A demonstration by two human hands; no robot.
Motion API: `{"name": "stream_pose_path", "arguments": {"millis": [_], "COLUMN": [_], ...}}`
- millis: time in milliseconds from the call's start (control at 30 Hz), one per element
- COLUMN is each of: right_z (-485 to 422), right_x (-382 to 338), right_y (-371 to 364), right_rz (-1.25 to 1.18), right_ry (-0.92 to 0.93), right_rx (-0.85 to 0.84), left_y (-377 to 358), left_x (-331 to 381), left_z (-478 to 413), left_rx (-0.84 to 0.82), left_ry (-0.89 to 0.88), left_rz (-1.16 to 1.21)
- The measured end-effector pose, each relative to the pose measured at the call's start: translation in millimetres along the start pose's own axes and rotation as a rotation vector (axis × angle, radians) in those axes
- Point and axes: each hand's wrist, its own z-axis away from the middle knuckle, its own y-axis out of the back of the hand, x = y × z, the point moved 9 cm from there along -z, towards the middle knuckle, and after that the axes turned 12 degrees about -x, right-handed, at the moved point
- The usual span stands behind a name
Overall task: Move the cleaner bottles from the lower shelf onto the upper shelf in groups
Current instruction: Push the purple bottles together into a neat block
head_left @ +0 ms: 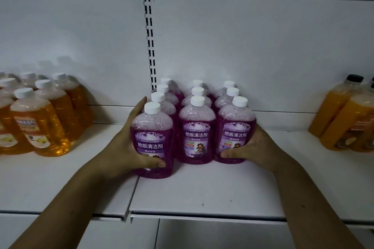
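Purple floor-cleaner bottles [197, 127] of clear plastic with white screw caps stand in three tight rows running back toward the rear panel, all on the white metal shelf [202, 192]. The left hand [129, 147] wraps the front bottle of the left row [152, 139], thumb across its lower front and fingers reaching up behind it; this bottle sits slightly forward of its neighbours. The right hand [251, 147] cups the front bottle of the right row [235, 133] from the outside. Squeezing from both flanks likely keeps the block together so it travels as one group. Each lilac label reads "FLOOR CLEANER" above 地板清洁剂, with a small cartoon figure below. Orange bottles with white caps [40, 119] stand well apart at left, and black-capped orange bottles [348, 121] at right; their labels are too blurred to read.
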Motion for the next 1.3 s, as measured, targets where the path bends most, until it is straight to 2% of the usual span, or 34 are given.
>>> {"name": "stream_pose_path", "arguments": {"millis": [233,367,467,533,633,733,867,1100,1300], "right_z": [5,16,29,31,16,2,-6,-7,-3], "right_x": [-16,-52,-103,-141,-162,-150,-134,-131,-124], "right_y": [0,8,9,-8,-60,-98,-108,-101,-106], "right_rz": [0.026,0.106,0.423,0.704,1.147,1.335,1.401,1.377,1.376], "right_ry": [0.030,0.007,0.082,0.196,0.211,0.120,0.075,0.143,0.144], "right_rx": [0.012,0.175,0.308,0.320,0.160,0.067,0.101,0.175,0.135], "left_y": [-2,-2,-3,-3,-3,-3,-3,-4,-4], "left_x": [-1,-1,-2,-1,-1,0,-1,-1,-3], "left_z": [5,7,8,9,8,9,10,8,9], "left_rx": [0.003,0.001,-0.005,-0.007,-0.014,-0.022,-0.023,-0.017,-0.021], "left_ry": [-0.012,-0.016,-0.021,-0.028,-0.041,-0.052,-0.058,-0.050,-0.041], "left_rz": [-0.022,-0.035,-0.030,-0.032,-0.042,-0.039,-0.032,-0.031,-0.025]}}
